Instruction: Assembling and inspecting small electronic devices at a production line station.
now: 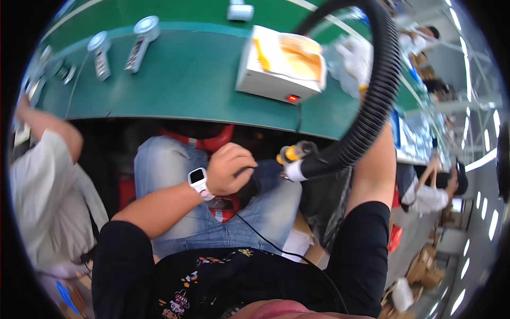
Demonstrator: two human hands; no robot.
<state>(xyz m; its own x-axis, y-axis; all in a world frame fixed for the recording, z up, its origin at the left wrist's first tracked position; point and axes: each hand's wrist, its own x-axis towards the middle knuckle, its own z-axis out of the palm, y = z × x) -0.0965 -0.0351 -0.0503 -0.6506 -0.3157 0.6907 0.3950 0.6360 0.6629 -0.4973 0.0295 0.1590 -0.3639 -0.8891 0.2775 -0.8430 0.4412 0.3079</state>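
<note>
There is one green worktop (180, 87). I count one white box (265, 89) with one red light (292, 99), and two pale tools with round heads (100, 56) (141, 43). More things at the far left are too blurry to count. There is one fat black hose (383, 80), one yellow piece (290, 154), one white watch (198, 184) and one person on the left (50, 196).

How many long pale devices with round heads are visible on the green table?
2 clearly: a smaller device on the table's left, and a larger device just right of it. Others may be hidden at the blurred left edge; a pale piece at the top shows only partly.
</note>
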